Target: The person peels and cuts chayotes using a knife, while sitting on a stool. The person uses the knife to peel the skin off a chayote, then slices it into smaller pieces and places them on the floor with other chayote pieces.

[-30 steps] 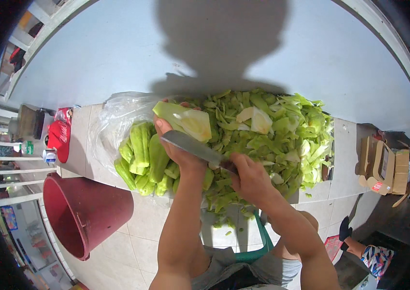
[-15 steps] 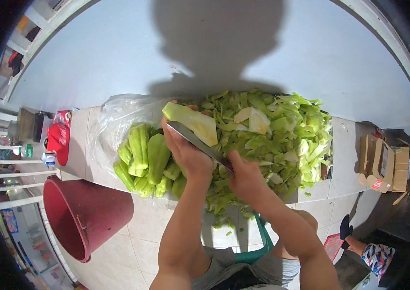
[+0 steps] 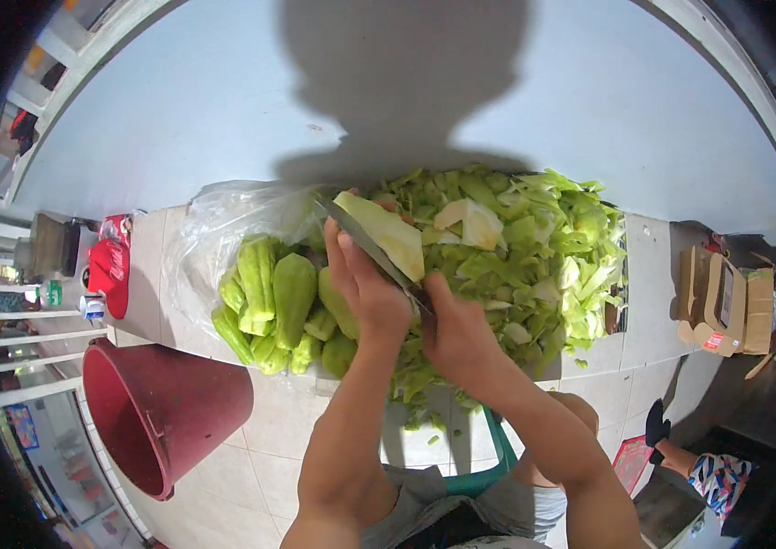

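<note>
My left hand (image 3: 375, 295) is closed around a peeled chayote (image 3: 386, 234), pale green with flat cut faces, held slantwise above the heap. In my right hand (image 3: 461, 334) is a knife (image 3: 371, 248), gripped by its handle, which the fingers mostly hide. Its dark blade runs along the near-left side of the chayote, close to my left fingers. Beneath and to the right spreads a big heap of green peelings (image 3: 516, 284), with a pale cut piece (image 3: 476, 225) on top. Left of my left wrist lie several unpeeled green chayotes (image 3: 294, 297).
A clear plastic bag (image 3: 209, 233) lies around the whole chayotes. At lower left a dark red bucket (image 3: 196, 393) lies tipped on its side. Cardboard boxes (image 3: 722, 306) stand at the right. A pale wall (image 3: 177, 119) rises behind the heap. Another person's leg (image 3: 678, 457) shows at lower right.
Both hands and the chayote have shifted slightly to the right. The knife's tip sits higher, nearer the chayote's far end, and the blade is turned more edge-on.
</note>
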Available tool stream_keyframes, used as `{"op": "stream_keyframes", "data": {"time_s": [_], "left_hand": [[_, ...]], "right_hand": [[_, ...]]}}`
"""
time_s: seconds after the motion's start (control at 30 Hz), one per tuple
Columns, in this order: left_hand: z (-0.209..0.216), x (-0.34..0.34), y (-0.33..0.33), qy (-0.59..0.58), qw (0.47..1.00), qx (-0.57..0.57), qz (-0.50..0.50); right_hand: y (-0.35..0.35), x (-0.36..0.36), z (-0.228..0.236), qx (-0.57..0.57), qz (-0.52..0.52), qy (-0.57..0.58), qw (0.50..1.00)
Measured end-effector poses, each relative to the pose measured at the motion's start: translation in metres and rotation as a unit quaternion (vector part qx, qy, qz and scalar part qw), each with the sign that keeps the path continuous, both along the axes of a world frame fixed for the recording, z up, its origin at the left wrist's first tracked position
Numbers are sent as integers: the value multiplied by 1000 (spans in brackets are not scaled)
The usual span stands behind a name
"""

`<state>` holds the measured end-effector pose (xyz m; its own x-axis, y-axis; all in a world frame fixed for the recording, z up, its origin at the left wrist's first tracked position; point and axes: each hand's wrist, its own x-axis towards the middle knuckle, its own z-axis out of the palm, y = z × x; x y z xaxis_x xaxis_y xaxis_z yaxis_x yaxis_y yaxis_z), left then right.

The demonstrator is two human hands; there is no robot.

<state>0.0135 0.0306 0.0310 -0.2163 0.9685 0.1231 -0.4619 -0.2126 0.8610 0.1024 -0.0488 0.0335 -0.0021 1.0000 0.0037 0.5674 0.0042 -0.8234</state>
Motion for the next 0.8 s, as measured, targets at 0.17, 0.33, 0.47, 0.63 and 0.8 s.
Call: {"op": "stream_keyframes", "data": {"time_s": [0.17,0.33,0.47,0.63,0.8], "left_hand": [[1,-1,2,21,999,29,-23],[5,-2,7,53,996,50,-56],[6,-3,7,57,995,43,-64],[4,-12,10,24,992,34,-119],[10,-19,10,68,988,3,-136]], "right_hand": [[7,8,3,-40,9,29,999],[7,13,17,-23,-6,91,996],[9,20,16,8,50,97,994],[13,32,28,-81,61,96,990],[13,40,18,-25,31,88,995]]}}
